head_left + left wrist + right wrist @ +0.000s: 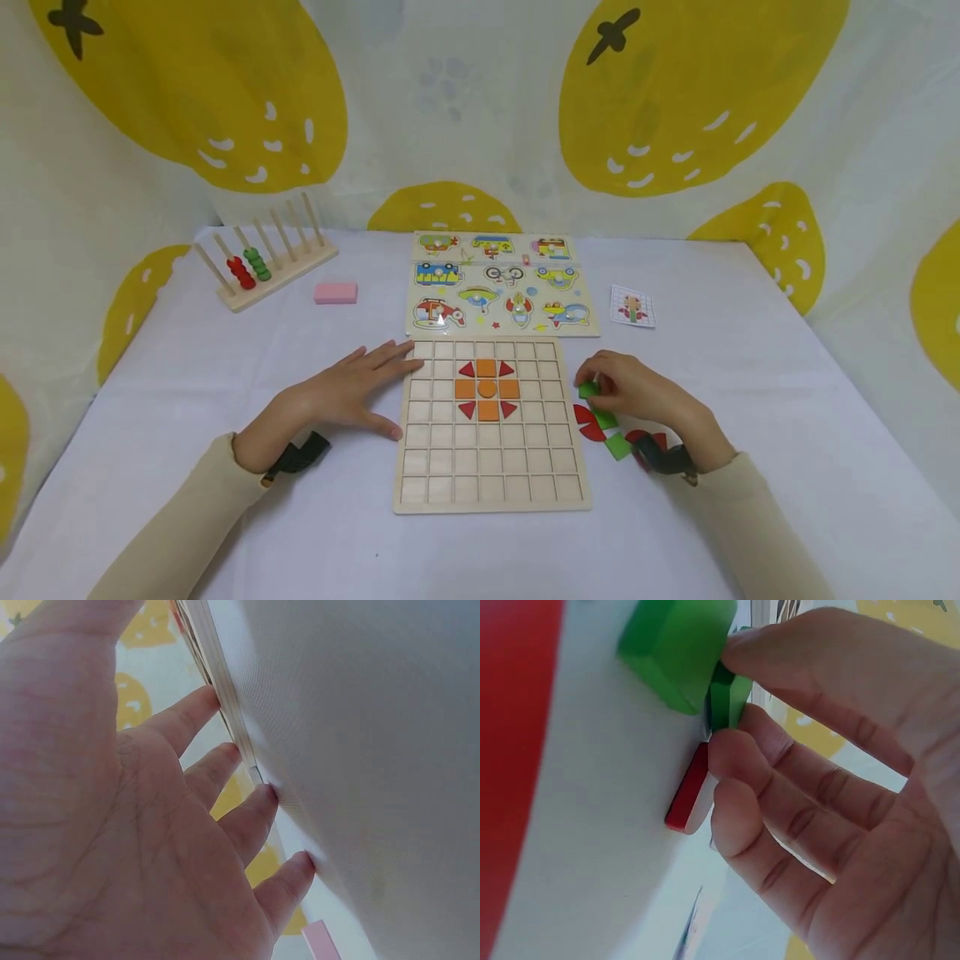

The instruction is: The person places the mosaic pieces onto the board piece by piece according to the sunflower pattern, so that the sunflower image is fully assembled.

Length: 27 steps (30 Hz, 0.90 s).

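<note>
On the white table a person's left hand lay flat beside the wooden grid board, fingers straight and slightly spread, their tips touching the board's left edge as if to steady it. The right hand worked just past the board's right edge, where its thumb and fingertips were pinched on a small green piece; a second green block lay touching it and a thin red piece sat just beneath the fingers. More red and green pieces lay loose near that wrist. In the middle of the board an orange and red pattern was already seated in the squares. To do this pick well, the pinch should probably close on the one green piece alone, lifting straight up so the neighbouring block and the red piece were not dragged along, while the flat hand kept the board from sliding. Farther back lay a picture puzzle, a small card, a pink block and a bead rack.
</note>
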Tool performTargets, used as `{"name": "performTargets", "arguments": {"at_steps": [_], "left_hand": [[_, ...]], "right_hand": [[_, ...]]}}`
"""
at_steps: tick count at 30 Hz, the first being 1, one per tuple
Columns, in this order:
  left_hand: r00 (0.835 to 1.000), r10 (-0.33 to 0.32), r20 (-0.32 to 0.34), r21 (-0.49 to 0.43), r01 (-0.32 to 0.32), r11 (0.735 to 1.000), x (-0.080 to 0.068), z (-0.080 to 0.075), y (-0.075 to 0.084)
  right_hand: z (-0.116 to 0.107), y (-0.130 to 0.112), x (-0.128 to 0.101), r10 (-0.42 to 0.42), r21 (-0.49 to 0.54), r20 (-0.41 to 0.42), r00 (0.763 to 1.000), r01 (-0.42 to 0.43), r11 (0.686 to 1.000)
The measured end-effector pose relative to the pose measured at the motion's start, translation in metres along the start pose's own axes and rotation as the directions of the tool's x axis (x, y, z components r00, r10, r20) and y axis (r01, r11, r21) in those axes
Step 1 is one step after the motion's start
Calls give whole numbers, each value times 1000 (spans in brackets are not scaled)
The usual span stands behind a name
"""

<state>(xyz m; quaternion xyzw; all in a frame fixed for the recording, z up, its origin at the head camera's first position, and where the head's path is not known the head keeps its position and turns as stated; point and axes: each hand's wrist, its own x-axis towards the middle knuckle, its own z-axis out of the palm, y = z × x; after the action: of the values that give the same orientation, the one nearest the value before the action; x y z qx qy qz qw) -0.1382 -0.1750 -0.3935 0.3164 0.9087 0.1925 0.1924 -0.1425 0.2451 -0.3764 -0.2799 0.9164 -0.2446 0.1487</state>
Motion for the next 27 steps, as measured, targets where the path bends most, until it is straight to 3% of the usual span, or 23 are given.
{"name": "performTargets", "arguments": {"at_steps": [16,27], "left_hand": [[1000,-7,-5,1,7,1000,-1,0,-1],[1000,-8,0,-3,8,1000,0,1,0]], "right_hand": [[-1,-17,-1,0,37,26,1000,-1,999],[12,-40,1,-88,13,87,992,88,996]]}}
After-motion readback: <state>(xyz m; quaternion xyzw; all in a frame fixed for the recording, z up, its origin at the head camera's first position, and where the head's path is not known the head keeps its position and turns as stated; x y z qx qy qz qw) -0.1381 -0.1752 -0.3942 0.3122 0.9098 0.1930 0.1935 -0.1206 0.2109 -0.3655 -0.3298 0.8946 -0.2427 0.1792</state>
